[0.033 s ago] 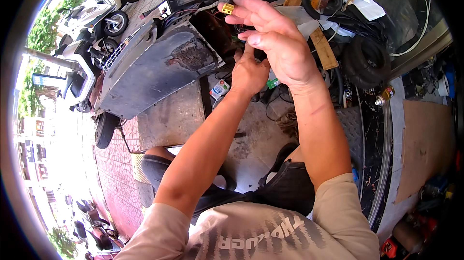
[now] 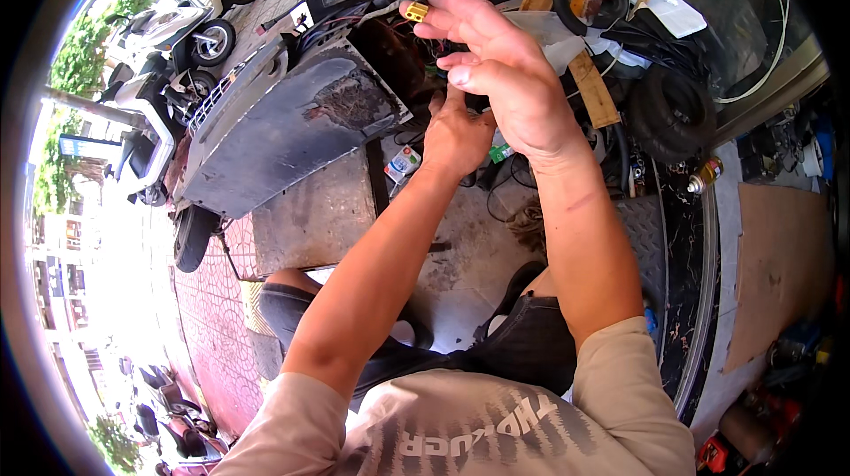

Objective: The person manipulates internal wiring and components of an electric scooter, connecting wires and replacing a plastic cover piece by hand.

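Pale block lettering (image 2: 538,412) marks the shirt (image 2: 611,387); by the hollow end of the grey scooter body (image 2: 288,126), a yellow connector (image 2: 415,12) touches the loosely spread right hand (image 2: 518,77), grip, facing and long axis unclear; beside that end, I cannot tell what the left hand (image 2: 456,138) holds

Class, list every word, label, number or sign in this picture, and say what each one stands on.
Shirt: large pale block letters across the front; wording not copied here.
White-and-green carton: print too small to read.
Yellow can: label too small to read.
Blue panel in the street: any lettering too washed out.
Small yellow piece at the right hand: no readable marks.
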Tool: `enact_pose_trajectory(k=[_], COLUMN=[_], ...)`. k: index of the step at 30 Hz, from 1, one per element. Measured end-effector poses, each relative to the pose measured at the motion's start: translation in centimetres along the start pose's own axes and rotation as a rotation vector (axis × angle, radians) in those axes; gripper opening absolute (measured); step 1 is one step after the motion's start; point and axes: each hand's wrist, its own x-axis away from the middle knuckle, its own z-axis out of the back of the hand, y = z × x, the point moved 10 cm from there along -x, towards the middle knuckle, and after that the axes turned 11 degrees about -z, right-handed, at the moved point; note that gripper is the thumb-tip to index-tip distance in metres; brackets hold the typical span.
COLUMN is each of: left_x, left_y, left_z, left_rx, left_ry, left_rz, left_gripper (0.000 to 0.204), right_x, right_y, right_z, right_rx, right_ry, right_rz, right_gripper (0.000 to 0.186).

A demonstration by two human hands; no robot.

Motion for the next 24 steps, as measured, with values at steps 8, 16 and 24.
enact_pose_trajectory(k=[8,16,24], left_x=[5.1,1.3,-5.2], left_y=[5.7,13.3,11.0], left_z=[5.1,20.9,25.4], left_rx=[0.078,-0.145,0.104], left_ry=[-0.092,0.265,0.185], left_rz=[-0.191,-0.604,-0.382], left_gripper=[0.028,0.025,0.047], right_x=[-0.6,-0.5,-1.4], right_y=[0.0,-1.3,7.9], right_z=[0.5,1.2,3.0], right_rx=[0.287,0.310,0.561], right_ry=[0.103,0.179,0.105], right_rz=[0.195,0.278,-0.247], right_gripper=[0.065,0.054,0.037])
